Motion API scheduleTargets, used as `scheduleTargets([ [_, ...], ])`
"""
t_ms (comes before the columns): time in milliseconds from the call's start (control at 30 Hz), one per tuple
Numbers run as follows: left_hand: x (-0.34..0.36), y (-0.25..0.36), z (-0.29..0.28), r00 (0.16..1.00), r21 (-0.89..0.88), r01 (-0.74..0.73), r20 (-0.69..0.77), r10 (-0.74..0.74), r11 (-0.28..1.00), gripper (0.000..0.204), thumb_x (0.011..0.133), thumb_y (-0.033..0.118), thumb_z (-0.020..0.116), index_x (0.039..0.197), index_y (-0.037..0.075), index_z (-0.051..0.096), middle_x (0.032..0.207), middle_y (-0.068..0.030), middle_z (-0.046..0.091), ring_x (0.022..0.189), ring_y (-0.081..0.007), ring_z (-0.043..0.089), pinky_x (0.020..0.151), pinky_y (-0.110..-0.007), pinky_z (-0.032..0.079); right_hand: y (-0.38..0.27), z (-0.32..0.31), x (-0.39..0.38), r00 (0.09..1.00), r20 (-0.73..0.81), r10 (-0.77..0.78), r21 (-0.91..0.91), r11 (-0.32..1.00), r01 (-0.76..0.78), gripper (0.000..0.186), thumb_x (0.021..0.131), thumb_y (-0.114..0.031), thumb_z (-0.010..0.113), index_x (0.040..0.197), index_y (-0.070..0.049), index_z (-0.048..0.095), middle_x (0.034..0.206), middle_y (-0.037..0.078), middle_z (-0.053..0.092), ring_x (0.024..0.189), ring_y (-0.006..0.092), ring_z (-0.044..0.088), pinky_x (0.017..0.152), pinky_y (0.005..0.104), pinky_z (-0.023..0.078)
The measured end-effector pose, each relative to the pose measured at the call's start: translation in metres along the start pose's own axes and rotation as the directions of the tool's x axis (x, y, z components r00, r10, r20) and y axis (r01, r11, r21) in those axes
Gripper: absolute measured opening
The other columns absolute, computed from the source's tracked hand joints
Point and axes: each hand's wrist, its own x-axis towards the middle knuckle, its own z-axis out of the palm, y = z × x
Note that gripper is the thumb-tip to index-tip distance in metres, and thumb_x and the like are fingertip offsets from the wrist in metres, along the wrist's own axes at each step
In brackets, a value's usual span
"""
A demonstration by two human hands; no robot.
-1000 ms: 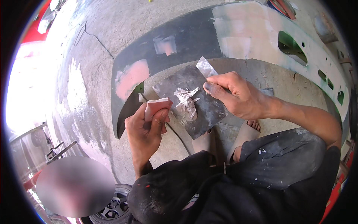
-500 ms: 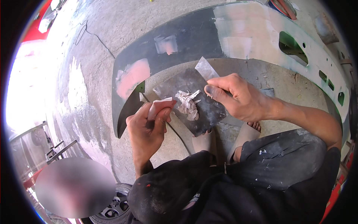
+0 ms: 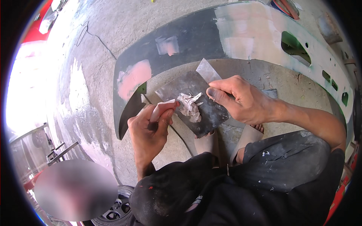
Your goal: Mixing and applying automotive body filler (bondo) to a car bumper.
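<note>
My left hand (image 3: 148, 132) is closed round a small soft tube (image 3: 162, 109), pale with pinkish red, squeezed between thumb and fingers. Red shows at its tip, right beside a mound of whitish-grey putty (image 3: 190, 108). The putty lies in ridges on a dark, smeared mixing board (image 3: 211, 116). Over the board's right side, my right hand (image 3: 245, 98) pinches a flat metal putty knife (image 3: 208, 71), its broad blade tilted up and away from the putty. The knife's grip end is hidden by my fingers, and dark smears mark the thumb.
A long curved car bumper (image 3: 188, 35), dark with pink and pale filler patches, arches beyond the board. A thin cable (image 3: 102, 42) runs over the concrete floor. My sandalled feet (image 3: 250, 135) are below the board. A wheel (image 3: 120, 207) lies at lower left, near a blurred oval.
The tube has shifted slightly toward the putty, and more red shows at its tip. The putty knife and right hand have barely moved.
</note>
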Motion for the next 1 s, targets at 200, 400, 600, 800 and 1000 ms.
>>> scheduleTargets([
  [200, 0.000, 0.004, 0.000, 1.000, 0.037, 0.011, 0.016, -0.012, 0.999, 0.018, 0.086, -0.003, 0.063, 0.099, 0.003, 0.074, 0.066, -0.0043, 0.062, 0.059, -0.0060, 0.057, 0.053, -0.022, 0.044, 0.001, 0.000, -0.002, 0.999, -0.009, -0.044, -0.015, 0.999, 0.044, 0.024, 0.097, -0.012, 0.050, 0.081, 0.006, 0.052, 0.059, 0.022, 0.041, 0.050, 0.0231, 0.034, 0.052, 0.0388, 0.033],
  [400, 0.002, 0.004, 0.002, 0.999, 0.062, 0.029, 0.035, -0.031, 0.998, 0.020, 0.085, -0.004, 0.063, 0.099, 0.004, 0.074, 0.067, -0.0038, 0.064, 0.058, -0.0058, 0.058, 0.054, -0.021, 0.045, 0.004, -0.003, -0.004, 0.994, -0.030, -0.101, -0.065, 0.993, 0.099, 0.025, 0.097, -0.012, 0.050, 0.080, 0.006, 0.050, 0.058, 0.020, 0.040, 0.050, 0.0220, 0.033, 0.052, 0.0387, 0.032],
  [600, 0.005, -0.023, -0.015, 0.880, -0.011, -0.177, -0.449, 0.154, 0.984, 0.015, 0.093, 0.008, 0.064, 0.103, -0.002, 0.071, 0.070, -0.0031, 0.067, 0.051, -0.0049, 0.055, 0.046, -0.019, 0.040, 0.008, -0.014, -0.004, 0.997, 0.052, 0.062, -0.157, 0.986, -0.053, 0.027, 0.101, -0.023, 0.055, 0.105, 0.004, 0.060, 0.077, 0.008, 0.057, 0.074, 0.0119, 0.054, 0.067, 0.0281, 0.045],
  [800, 0.026, 0.012, -0.061, 0.879, -0.119, -0.219, -0.455, 0.143, 0.968, 0.034, 0.102, 0.025, 0.049, 0.109, -0.007, 0.060, 0.079, -0.0100, 0.066, 0.057, -0.0116, 0.061, 0.049, -0.022, 0.046, 0.007, -0.024, -0.010, 0.968, 0.051, 0.244, -0.028, 0.970, -0.243, 0.037, 0.102, -0.027, 0.048, 0.100, 0.008, 0.058, 0.067, 0.008, 0.049, 0.066, 0.0124, 0.043, 0.062, 0.0331, 0.040],
  [1000, 0.103, 0.059, -0.038, 0.939, -0.274, -0.299, -0.253, 0.231, 0.914, 0.034, 0.102, 0.026, 0.048, 0.112, -0.005, 0.057, 0.080, -0.0115, 0.065, 0.064, -0.0176, 0.066, 0.056, -0.028, 0.055, 0.014, -0.036, -0.028, 0.930, 0.075, 0.360, 0.003, 0.932, -0.362, 0.039, 0.103, -0.029, 0.046, 0.099, 0.008, 0.056, 0.068, 0.002, 0.041, 0.066, 0.0079, 0.037, 0.058, 0.0283, 0.035],
])
